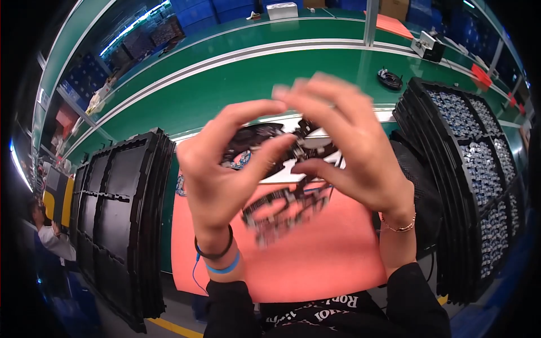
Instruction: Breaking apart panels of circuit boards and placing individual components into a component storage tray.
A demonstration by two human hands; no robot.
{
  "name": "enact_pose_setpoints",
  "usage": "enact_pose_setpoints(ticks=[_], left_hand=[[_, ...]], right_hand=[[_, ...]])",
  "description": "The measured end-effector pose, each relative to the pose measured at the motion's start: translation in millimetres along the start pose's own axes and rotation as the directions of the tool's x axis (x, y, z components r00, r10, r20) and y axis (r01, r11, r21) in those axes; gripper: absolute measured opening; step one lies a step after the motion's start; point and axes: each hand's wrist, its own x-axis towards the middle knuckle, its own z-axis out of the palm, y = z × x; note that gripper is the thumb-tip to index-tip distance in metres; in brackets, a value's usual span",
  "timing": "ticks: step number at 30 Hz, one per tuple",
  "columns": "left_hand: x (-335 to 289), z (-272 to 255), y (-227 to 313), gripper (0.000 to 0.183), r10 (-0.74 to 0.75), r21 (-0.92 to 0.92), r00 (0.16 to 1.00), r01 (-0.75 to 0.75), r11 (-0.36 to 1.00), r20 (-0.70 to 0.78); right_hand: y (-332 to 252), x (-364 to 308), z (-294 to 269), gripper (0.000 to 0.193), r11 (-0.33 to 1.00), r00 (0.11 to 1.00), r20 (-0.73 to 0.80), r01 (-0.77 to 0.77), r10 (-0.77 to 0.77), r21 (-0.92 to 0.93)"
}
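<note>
My left hand [217,169] and my right hand [358,149] are raised over the pink mat, their fingers curled toward each other and smeared by motion. Between the thumbs and fingers is a dark circuit board panel [290,208] with cut-out openings, also blurred; its lower part hangs below the thumbs. The exact grip points are partly hidden. Behind the hands lie more dark parts and a small blue board [242,160]. A black band and a blue wrist strap circle my left wrist.
The pink mat [315,259] covers the near green bench. Stacked black trays [107,208] stand at left. At right, stacked black trays [476,141] hold many small blue-and-silver boards. A coiled black cable [389,80] lies farther back. A person [53,236] is at far left.
</note>
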Motion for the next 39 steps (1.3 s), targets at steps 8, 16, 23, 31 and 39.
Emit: enact_pose_setpoints(ticks=[8, 16, 23, 31, 39], left_hand=[[-1.4, -20.1, -15.0, 0.082, -0.081, -0.148, 0.99, 0.098, 0.984, 0.116], [-15.4, -20.6, -101.9, 0.067, -0.52, -0.302, 0.794, 0.603, 0.738, 0.314], [-27.6, 14.7, -144.2, 0.024, -0.522, -0.094, 0.838, 0.539, 0.837, 0.16], [-32.5, 11.3, -150.4, 0.019, -0.53, 0.001, 0.839, 0.534, 0.845, 0.126], [-30.4, 9.1, -143.5, 0.019, -0.551, 0.075, 0.823, 0.546, 0.835, 0.141]], right_hand=[[12.5, -6.3, -5.8, 0.027, 0.755, 0.898, -0.014, -0.36, 0.439, 0.549], [90.1, -24.5, 23.8, 0.032, 0.558, 0.607, -0.356, -0.179, 0.711, 0.81], [103.5, -35.8, 61.9, 0.029, 0.537, 0.713, -0.237, -0.228, 0.66, 0.812], [110.6, -48.2, 69.4, 0.029, 0.51, 0.784, 0.0, -0.404, 0.621, 0.759], [116.0, -53.4, 72.8, 0.029, 0.408, 0.779, 0.067, -0.398, 0.624, 0.822]])
